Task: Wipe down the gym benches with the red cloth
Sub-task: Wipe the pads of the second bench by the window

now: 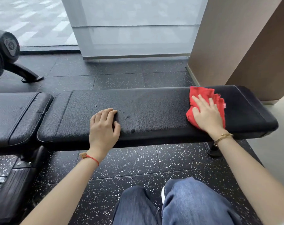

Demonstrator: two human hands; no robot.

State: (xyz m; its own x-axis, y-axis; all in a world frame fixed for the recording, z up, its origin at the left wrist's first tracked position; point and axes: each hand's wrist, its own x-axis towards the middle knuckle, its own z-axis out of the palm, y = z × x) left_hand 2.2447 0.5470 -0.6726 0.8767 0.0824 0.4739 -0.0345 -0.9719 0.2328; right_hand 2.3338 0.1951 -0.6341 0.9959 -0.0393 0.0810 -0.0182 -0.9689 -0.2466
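Note:
A long black padded gym bench (154,111) runs across the middle of the head view. The red cloth (201,93) lies on the bench's right part, crumpled. My right hand (206,114) presses flat on the cloth with fingers spread, covering its middle. My left hand (104,125) rests on the bench near its centre, fingers curled down onto the pad, holding nothing. Small dents and marks dot the pad just right of my left hand.
A second black pad (16,116) adjoins the bench at the left. A dumbbell rack with black weights (3,52) stands at the far left. A brown wall (235,46) rises behind the bench's right end, glass panels (134,30) behind. My jeans-clad knees (178,203) are below, on speckled rubber floor.

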